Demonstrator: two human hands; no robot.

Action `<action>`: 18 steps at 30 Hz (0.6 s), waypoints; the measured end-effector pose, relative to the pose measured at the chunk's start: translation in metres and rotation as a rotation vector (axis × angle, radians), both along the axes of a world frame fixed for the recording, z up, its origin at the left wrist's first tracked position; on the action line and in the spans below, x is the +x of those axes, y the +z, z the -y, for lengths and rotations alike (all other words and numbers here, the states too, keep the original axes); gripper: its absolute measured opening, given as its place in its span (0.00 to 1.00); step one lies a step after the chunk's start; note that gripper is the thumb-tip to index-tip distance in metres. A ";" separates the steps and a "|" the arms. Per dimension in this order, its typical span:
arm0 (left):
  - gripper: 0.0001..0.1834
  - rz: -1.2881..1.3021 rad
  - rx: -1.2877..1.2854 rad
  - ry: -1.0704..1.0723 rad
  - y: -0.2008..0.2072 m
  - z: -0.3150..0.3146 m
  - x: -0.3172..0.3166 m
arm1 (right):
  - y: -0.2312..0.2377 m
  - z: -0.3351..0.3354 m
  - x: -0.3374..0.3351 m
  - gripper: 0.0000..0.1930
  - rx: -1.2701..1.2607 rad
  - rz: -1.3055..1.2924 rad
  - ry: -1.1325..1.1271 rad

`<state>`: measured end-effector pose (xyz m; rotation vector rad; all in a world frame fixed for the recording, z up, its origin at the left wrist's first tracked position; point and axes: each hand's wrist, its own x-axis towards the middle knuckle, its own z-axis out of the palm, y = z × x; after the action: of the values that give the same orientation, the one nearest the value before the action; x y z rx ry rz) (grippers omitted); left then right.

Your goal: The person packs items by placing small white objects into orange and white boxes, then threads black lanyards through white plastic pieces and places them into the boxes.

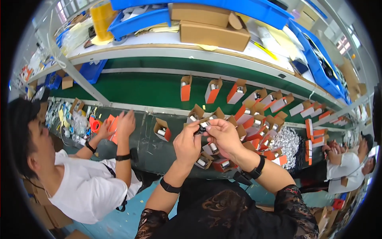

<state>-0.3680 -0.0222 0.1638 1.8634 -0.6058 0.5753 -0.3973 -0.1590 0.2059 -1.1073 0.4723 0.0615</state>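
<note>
My left hand (188, 144) and my right hand (223, 137) meet above the work surface, fingertips pinched together. Between them they hold a small black-and-white part (202, 128); the fingers cover much of it, so its exact kind does not show. Under and around my hands stand many open orange-and-white cartons (254, 129), several with white cylindrical pieces inside. One open carton (162, 130) stands apart, left of my left hand. To the right of my right hand lies a heap of shiny silver pieces (285, 144), too small to make out.
On my left a co-worker's hands (125, 125) handle an orange carton (113, 133). More cartons (213, 91) stand on the green belt (147, 85) beyond. Above it runs a shelf (167, 49) with blue bins (139, 23) and cardboard boxes. Other people work at the far right.
</note>
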 end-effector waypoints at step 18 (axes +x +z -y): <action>0.08 -0.932 -0.204 0.101 -0.056 0.024 0.306 | -0.013 0.090 -0.106 0.15 -0.537 -0.071 0.006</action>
<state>-0.0622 -0.0461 0.1080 1.7304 0.1623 -0.1952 -0.5034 -0.2493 0.1933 -1.6366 0.5664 -0.0232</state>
